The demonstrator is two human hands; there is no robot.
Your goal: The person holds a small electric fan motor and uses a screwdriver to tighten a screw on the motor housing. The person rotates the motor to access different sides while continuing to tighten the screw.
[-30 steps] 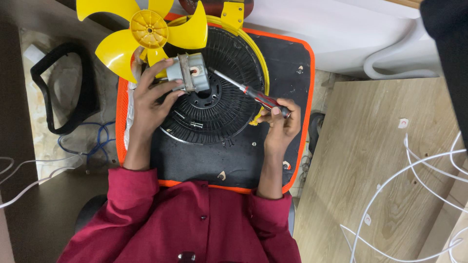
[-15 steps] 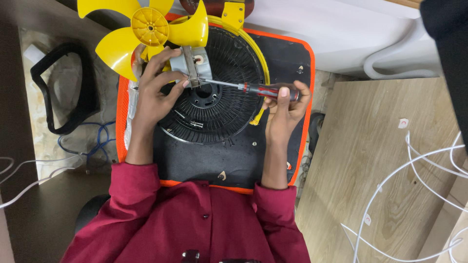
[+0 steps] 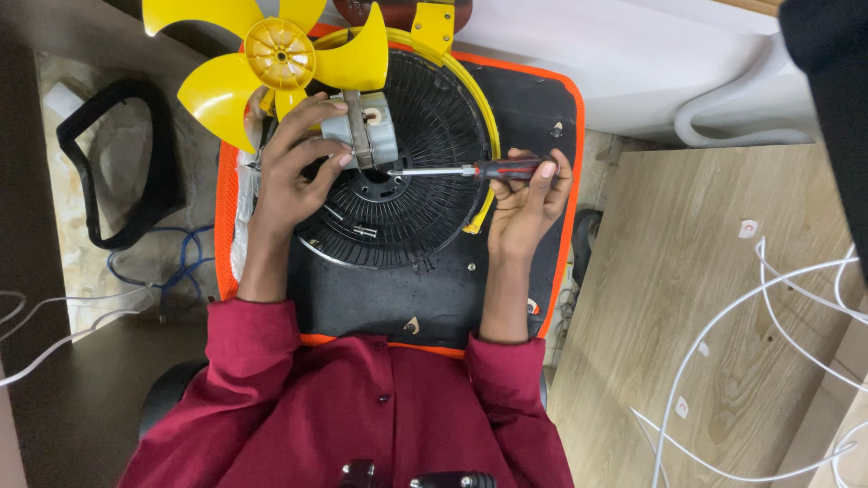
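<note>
A: What is the left hand (image 3: 298,163) doing?

B: Its grip is wrapped around the grey motor (image 3: 362,131). The fingers curl over the top of it. The motor sits above the round black fan grille (image 3: 407,226).

A: And the yellow fan blade (image 3: 276,63)?

B: It is fixed to the far left end of the motor, just past the hand.

A: What does the right hand (image 3: 524,203) hold?

B: Its grip is pinching the red and black handle of a screwdriver (image 3: 470,169). The metal shaft lies flat and points left. Its tip meets the motor, close to the left hand's fingers.

A: Where does the grille lie?

B: On a black mat with an orange edge (image 3: 565,136), close in front of the person in the red shirt (image 3: 353,416).

A: Anything else around?

B: A wooden board (image 3: 687,316) on the right, with white wires (image 3: 768,298) over it. A black loop (image 3: 117,163) lies on the left.
</note>
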